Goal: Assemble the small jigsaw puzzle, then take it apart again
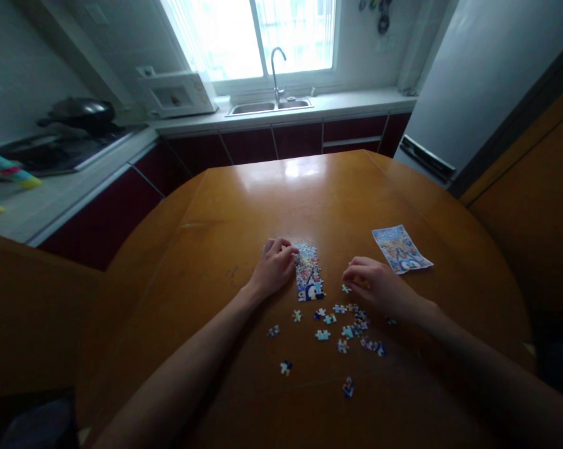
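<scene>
A partly joined jigsaw puzzle [308,268] lies flat on the wooden table, a tall strip with a dark blue and white figure at its near end. At its upper left edge, my left hand [276,265] rests with bent fingers, the tips pressed on the border. To the right of the strip, apart from it, my right hand [372,282] is closed in a pinch. A small pale bit shows at its fingertips, seemingly a puzzle piece [350,264]. Just below those fingers lies a loose light piece [346,289]. Several more loose pieces [348,332] are scattered nearer me.
Beyond my right hand lies a printed picture sheet [401,249], slightly creased. The round-ended wooden table [244,212] fills the middle. Behind it are a counter with a sink [253,108], a white microwave [178,93], a stove with a dark pan [82,112], and a fridge [487,81].
</scene>
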`<state>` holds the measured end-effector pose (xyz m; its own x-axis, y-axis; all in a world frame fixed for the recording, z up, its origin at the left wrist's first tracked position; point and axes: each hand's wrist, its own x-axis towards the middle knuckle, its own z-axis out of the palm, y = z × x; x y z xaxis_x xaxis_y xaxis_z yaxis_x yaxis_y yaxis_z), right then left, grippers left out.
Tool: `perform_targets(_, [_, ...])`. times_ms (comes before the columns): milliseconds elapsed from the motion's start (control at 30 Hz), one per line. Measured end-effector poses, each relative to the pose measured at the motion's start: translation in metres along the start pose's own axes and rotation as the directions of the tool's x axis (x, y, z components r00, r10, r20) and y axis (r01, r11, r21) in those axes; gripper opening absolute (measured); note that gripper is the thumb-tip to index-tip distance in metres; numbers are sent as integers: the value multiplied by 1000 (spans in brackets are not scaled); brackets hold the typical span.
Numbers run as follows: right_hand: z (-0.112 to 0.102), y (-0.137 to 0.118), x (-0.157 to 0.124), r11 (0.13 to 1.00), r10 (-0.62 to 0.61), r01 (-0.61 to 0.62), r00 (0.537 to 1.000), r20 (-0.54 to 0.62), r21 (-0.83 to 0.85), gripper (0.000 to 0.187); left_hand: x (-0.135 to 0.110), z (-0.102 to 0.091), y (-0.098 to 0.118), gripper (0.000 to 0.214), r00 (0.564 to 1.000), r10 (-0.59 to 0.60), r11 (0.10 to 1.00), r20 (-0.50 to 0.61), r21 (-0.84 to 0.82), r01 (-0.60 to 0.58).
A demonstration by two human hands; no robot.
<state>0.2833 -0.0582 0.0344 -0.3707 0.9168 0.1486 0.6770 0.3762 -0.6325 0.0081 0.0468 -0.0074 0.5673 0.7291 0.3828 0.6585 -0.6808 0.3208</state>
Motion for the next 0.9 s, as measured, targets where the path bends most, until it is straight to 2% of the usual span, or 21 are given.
perform_targets(100, [14, -14, -1, 998, -65, 66, 993, 96, -3, 15, 0, 0, 1, 18, 1000, 2, 1000, -1, 5, -2])
perform_targets(167, [19, -14, -1, 997, -72, 75, 991, 113, -25, 16, -1, 0, 1, 18, 1000, 1, 1000, -6, 3, -1])
perform_targets(400, [3, 15, 5, 998, 15, -20, 997, -81, -66, 16, 0, 2, 0, 17, 1000, 7, 1000, -4, -3, -7])
perform_targets(500, [-2, 14, 3, 999, 7, -10, 996, -87, -31, 15, 0, 2, -1, 18, 1000, 9, 1000, -1, -2, -9])
perform_targets(600, [4, 0, -1, 998, -68, 68, 998, -11, -18, 14, 0, 2, -1, 18, 1000, 5, 1000, 4, 6, -5])
perform_targets(700, [19, -19, -5, 982, -189, 190, 977, 94, -4, 14, 0, 2, -1, 19, 1000, 4, 1000, 3, 14, -4])
perform_targets(833, [35, -39, -8, 930, -355, 367, 891, 282, 10, 18, 0, 3, -1, 18, 1000, -3, 1000, -8, 17, 4])
perform_targets(900, [39, -42, -8, 909, -398, 416, 851, 342, 24, 19, 0, 3, -1, 18, 1000, -6, 1000, -11, 18, 6])
